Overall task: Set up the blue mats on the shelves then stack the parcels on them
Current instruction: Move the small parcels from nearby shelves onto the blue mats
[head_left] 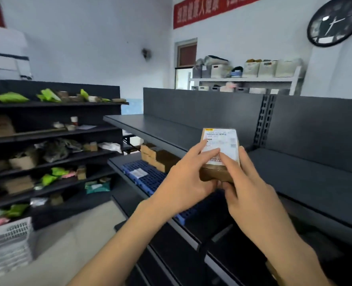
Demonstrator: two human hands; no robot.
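I hold a small brown cardboard parcel (pixel 220 149) with a white shipping label upright in front of the dark grey shelf unit. My left hand (pixel 185 180) grips its left side with fingers across the label. My right hand (pixel 247 186) grips its right side and bottom. Below and left, a blue grid mat (pixel 144 176) lies on the second shelf, partly hidden by my left hand. Brown cardboard parcels (pixel 158 157) are stacked at the mat's far end, and a white label lies on the mat.
The grey top shelf (pixel 160 129) above the mat is bare. A black rack on the left (pixel 53 141) holds green bags and assorted parcels. White plastic baskets (pixel 8 244) stand on the floor at lower left. A far white shelf (pixel 245 79) holds boxes.
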